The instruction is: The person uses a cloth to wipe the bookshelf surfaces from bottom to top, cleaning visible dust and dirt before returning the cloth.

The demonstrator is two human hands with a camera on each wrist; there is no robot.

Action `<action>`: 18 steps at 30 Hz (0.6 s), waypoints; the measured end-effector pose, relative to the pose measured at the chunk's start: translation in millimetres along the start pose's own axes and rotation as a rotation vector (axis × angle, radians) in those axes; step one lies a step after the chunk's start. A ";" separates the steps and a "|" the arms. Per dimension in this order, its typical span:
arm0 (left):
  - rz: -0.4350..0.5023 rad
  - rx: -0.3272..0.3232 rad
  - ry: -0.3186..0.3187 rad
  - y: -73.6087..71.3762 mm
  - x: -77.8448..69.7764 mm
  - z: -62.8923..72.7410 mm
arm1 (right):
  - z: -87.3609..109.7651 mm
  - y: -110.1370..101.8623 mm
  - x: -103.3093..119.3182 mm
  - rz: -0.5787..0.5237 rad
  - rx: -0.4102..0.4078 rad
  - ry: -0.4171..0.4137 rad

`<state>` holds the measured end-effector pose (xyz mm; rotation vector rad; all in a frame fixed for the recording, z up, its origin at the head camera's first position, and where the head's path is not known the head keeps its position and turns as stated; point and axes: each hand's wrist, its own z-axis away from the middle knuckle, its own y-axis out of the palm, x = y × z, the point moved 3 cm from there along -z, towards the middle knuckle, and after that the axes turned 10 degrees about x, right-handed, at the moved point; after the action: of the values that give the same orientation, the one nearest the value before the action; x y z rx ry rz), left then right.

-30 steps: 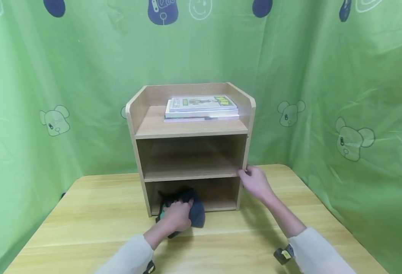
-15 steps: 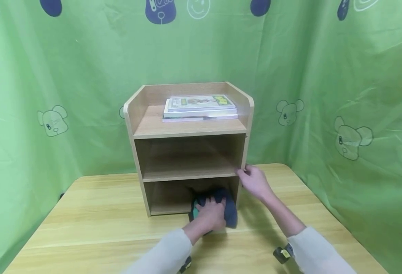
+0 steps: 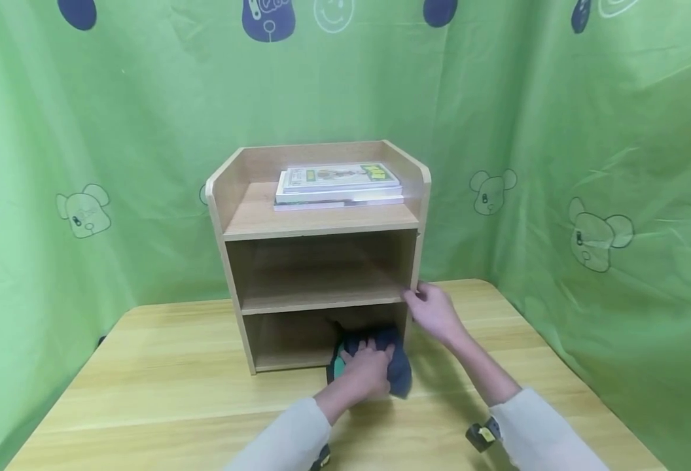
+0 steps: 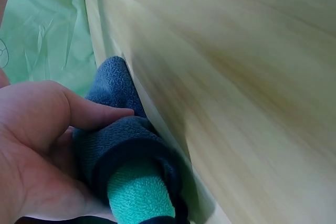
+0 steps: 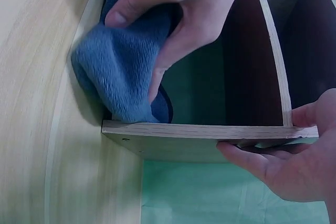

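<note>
A dark blue cloth (image 3: 400,376) with a green part (image 3: 339,366) is bunched under my left hand (image 3: 367,374), at the right end of the shelf unit's bottom compartment. In the left wrist view, the left thumb and fingers pinch the folded blue cloth (image 4: 113,85). My right hand (image 3: 436,315) grips the front edge of the right side panel, level with the middle board. The right wrist view shows its thumb and fingers on either side of that wooden panel (image 5: 194,131). Part of the cloth inside the compartment is hidden by the left hand.
The wooden shelf unit (image 3: 322,233) stands on a light wood table (image 3: 163,392). Several books (image 3: 339,185) lie stacked on its top. A green curtain (image 3: 163,98) hangs behind and at both sides.
My left hand has slid the cloth from the left part of the bottom compartment to its right end, mostly in the first half second. The right hand keeps its grip on the side panel.
</note>
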<state>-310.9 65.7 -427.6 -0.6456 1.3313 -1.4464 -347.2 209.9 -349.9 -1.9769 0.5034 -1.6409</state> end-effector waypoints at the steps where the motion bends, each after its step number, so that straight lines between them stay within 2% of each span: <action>1: -0.007 0.001 0.006 0.3 1.3 0.9 | 0.1 0.4 0.3 0.000 0.000 0.001; 6: -0.019 -0.023 0.031 1.4 7.9 -0.1 | -1.1 1.8 0.2 0.005 -0.001 0.013; 11: 0.011 -0.124 0.050 4.1 10.0 -5.0 | -0.2 0.0 0.5 -0.004 0.002 0.009; 15: 0.076 -0.210 0.092 7.1 5.3 -7.7 | -0.2 -0.1 0.1 -0.008 0.001 0.009; 18: 0.165 -0.255 0.126 9.1 -0.9 -9.5 | -0.7 0.8 -0.3 -0.005 -0.001 0.003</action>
<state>-316.1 71.5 -438.2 -0.6000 1.6464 -1.2112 -348.0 209.3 -350.6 -1.9786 0.5009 -1.6468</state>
